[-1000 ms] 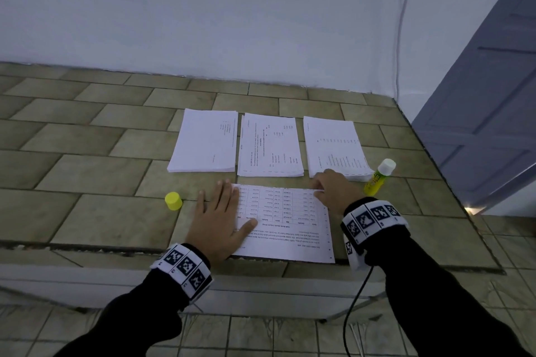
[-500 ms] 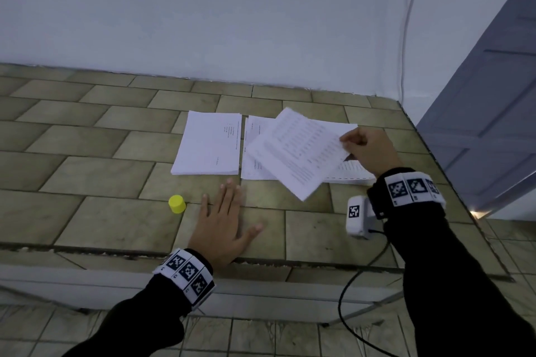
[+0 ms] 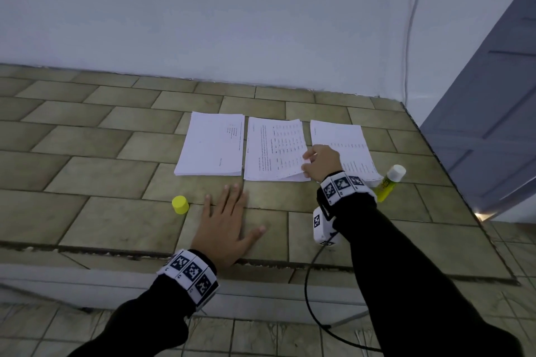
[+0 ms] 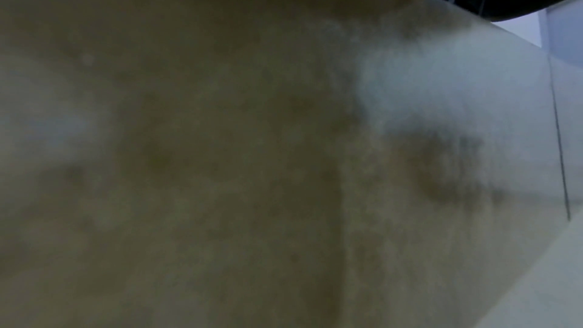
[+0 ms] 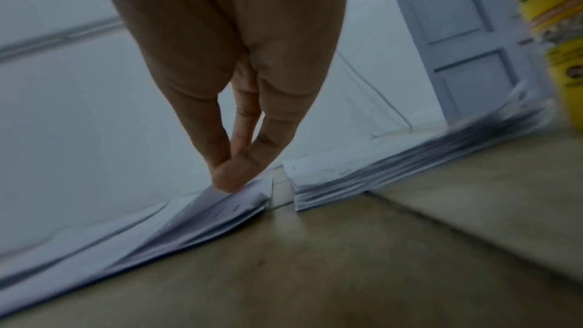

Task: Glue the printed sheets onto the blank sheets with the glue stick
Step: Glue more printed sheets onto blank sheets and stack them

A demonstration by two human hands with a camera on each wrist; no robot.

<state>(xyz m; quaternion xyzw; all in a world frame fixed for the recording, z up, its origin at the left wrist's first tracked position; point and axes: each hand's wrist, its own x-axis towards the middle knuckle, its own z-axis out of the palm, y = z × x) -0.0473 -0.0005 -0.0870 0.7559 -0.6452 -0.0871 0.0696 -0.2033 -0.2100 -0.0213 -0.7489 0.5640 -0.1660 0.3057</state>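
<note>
Three paper stacks lie in a row on the tiled counter (image 3: 101, 171): a mostly blank left stack (image 3: 211, 143), a printed middle stack (image 3: 275, 151) and a printed right stack (image 3: 345, 148). My right hand (image 3: 306, 165) pinches the near right corner of the top printed sheet (image 5: 221, 203) on the middle stack, and that corner is lifted a little. My left hand (image 3: 229, 211) lies flat with spread fingers on bare tile in front of the stacks. The glue stick (image 3: 390, 182), yellow with a white tip, sits just right of my right wrist. Its yellow cap (image 3: 179, 204) stands left of my left hand.
The counter's front edge (image 3: 261, 264) runs just under my left wrist. A white wall (image 3: 232, 23) backs the counter, and a grey door (image 3: 493, 124) stands to the right. A black cable (image 3: 313, 307) hangs from my right wrist. The left wrist view shows only blurred tile.
The printed sheet that lay in front of me under both hands was lifted by my right hand and laid on the middle stack. My left hand has stayed flat on the counter.
</note>
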